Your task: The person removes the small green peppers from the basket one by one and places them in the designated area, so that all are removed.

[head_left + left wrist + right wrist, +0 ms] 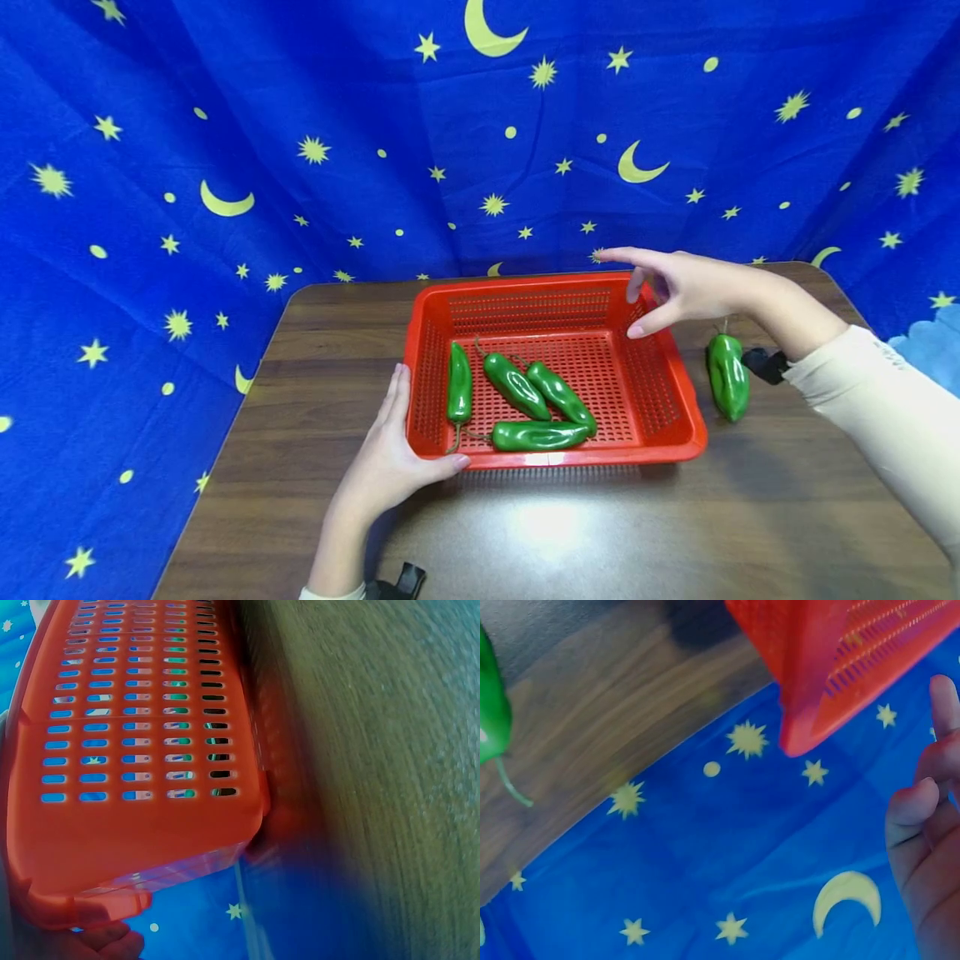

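Note:
A red plastic basket (525, 457) with slotted walls stands on the table, several glossy green peppers (517, 387) lying on its floor. My left hand (386, 467) grips the basket's near left corner, thumb on the front rim and fingers along the left side. In the left wrist view, fingertips (112, 943) show at the basket's rim. My right hand (690, 287) is held above the basket's far right corner, its index finger extended and its thumb apart, with nothing held. Outside the basket to the right lies another green pepper (727, 379), below my right forearm.
The brown wooden table (300, 400) runs under everything. Behind it and at the sides hangs a blue cloth (360, 100) printed with yellow moons and stars. Something light blue and fluffy (930, 346) is at the far right edge.

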Action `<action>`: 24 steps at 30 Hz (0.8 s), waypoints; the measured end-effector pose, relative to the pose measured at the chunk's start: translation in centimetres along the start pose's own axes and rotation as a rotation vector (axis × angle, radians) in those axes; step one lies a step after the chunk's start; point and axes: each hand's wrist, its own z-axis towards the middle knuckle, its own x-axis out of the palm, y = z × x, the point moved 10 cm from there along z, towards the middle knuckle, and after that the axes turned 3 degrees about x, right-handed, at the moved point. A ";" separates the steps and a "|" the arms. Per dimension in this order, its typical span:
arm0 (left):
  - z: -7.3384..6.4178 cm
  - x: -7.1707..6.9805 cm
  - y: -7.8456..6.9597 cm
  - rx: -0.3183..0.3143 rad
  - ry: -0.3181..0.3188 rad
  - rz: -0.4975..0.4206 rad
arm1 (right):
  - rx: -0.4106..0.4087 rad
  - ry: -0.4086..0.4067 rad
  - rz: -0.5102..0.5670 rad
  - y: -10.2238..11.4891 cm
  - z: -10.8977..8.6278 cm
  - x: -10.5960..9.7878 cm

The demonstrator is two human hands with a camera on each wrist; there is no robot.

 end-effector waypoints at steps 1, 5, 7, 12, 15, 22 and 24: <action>0.0 0.0 0.0 0.002 -0.001 0.000 | 0.005 0.020 -0.008 0.3 0.3 0.3; 0.0 0.0 -0.1 0.008 0.000 -0.004 | 0.015 0.100 -0.025 1.5 1.3 1.6; 0.0 0.0 -0.2 0.008 0.000 -0.005 | 0.005 0.142 -0.028 2.0 1.8 2.4; 0.1 0.0 -0.1 -0.001 0.005 -0.011 | -0.048 0.209 -0.060 3.0 2.9 4.4; 0.1 0.0 0.0 -0.004 0.008 -0.011 | -0.050 0.244 -0.073 3.2 3.3 5.6; 0.1 0.1 0.0 -0.012 0.011 -0.010 | -0.027 0.318 -0.124 3.1 3.8 8.4; 0.0 0.1 0.0 -0.015 0.012 -0.010 | -0.020 0.344 -0.135 3.0 3.9 9.3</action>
